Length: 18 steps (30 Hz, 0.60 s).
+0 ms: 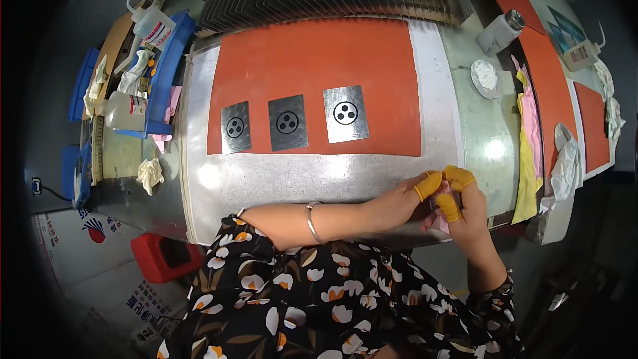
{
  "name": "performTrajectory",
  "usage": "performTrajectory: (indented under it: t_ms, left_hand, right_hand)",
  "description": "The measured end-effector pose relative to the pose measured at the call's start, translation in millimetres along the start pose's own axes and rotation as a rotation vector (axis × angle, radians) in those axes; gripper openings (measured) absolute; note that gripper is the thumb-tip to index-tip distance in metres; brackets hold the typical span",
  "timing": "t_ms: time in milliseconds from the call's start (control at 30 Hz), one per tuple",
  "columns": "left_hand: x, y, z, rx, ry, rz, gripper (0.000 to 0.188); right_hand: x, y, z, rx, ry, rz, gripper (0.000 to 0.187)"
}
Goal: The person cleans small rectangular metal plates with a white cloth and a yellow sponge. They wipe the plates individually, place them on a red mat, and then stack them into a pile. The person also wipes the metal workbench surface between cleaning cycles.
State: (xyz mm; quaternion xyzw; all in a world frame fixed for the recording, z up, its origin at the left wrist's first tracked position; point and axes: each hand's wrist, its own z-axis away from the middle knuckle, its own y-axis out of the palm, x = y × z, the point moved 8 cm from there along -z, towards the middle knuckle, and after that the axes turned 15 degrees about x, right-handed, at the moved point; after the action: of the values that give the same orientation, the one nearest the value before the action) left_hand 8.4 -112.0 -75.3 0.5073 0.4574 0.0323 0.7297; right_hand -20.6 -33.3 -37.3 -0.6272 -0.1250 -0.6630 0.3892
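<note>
Both my hands meet at the table's front edge, right of centre, with yellow finger cots on several fingertips. My left hand (401, 202) reaches across from the left, its fingers pinched at the upper part of a small pink cloth (438, 223). Curled round the other side of that cloth is my right hand (470, 211), which hides part of it. Farther off, three thin metal plates lie in a row on an orange mat: a narrow one (229, 141) at left, a darker one (278, 136) in the middle, a brighter one (335, 134) at right. Each bears a black round mark.
Dark upright plates (325, 0) stand in a rack behind the orange mat (299, 53). At left, a blue tray (163, 86) and squeeze bottles (126, 112). A metal-capped bottle (498, 34) and a white-filled dish (486, 78) stand right, near yellow and pink cloths (527, 179).
</note>
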Motion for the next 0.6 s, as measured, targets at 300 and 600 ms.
performTrajectory:
  t_ms: [300, 600]
  left_hand:
    - [-145, -45, 69, -0.687, 0.024, -1.854, 0.081]
    - [-145, -71, 71, -0.705, -0.218, -1.814, 0.080]
  right_hand:
    - [68, -250, -34, -0.416, -0.068, 0.522, 0.015]
    - [67, -293, -156, -0.305, -0.102, 1.364, 0.015]
